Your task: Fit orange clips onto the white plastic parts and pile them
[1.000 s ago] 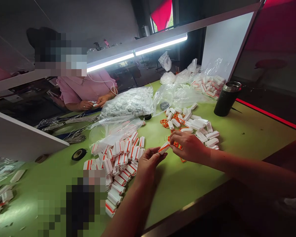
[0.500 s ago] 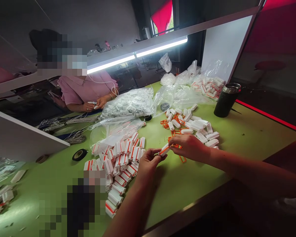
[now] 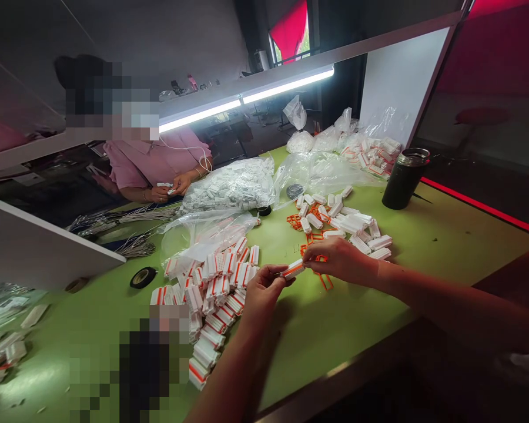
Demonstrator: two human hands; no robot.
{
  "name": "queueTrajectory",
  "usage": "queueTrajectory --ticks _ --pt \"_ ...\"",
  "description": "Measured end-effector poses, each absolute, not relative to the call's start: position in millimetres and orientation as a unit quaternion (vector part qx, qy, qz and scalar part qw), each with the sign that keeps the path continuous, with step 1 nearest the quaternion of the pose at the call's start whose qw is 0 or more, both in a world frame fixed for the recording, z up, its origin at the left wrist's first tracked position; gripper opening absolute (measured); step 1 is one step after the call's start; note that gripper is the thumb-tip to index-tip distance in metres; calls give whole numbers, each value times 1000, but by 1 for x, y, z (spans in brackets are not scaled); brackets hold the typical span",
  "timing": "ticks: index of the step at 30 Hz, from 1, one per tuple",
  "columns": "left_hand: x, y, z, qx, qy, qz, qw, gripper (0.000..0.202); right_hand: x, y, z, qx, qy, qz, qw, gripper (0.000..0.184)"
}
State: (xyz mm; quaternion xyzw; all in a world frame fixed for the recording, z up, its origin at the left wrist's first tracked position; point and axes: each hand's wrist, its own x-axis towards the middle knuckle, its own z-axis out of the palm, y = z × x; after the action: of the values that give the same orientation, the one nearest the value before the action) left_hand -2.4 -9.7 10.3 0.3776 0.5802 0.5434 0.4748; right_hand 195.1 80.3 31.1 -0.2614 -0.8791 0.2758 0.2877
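My left hand point(image 3: 261, 290) and my right hand point(image 3: 338, 260) meet above the green table point(image 3: 361, 311), both pinched on one small white connector with an orange clip point(image 3: 293, 269). Left of my left hand lies a heap of white connectors with orange clips point(image 3: 211, 294). Behind my right hand lies a pile of plain white connectors point(image 3: 352, 226), with loose orange clips point(image 3: 311, 235) beside and under the hand.
Across the table a person in a pink shirt point(image 3: 158, 161) handles small parts. Clear bags of white parts point(image 3: 233, 188) sit in the middle and at the back right. A black tumbler point(image 3: 406, 177) stands right. A tape roll point(image 3: 141, 277) and wire bundles point(image 3: 127, 220) lie left.
Both hands have shifted slightly, and the connector has turned from tilted up to nearly level between them. My right hand has lowered a little toward the orange clips.
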Motion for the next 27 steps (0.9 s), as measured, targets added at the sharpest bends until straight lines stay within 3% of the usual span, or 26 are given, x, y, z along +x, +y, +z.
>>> queueTrajectory --ticks 8,17,27 --pt "-3 -9 3 429 578 529 450 23 194 79 32 -292 -872 285 271 7" --pt "-2 -9 0 428 551 535 477 38 191 78 31 -275 -815 464 213 16" --pt "0 -11 0 449 546 503 497 40 191 77 31 -311 -821 439 189 19"
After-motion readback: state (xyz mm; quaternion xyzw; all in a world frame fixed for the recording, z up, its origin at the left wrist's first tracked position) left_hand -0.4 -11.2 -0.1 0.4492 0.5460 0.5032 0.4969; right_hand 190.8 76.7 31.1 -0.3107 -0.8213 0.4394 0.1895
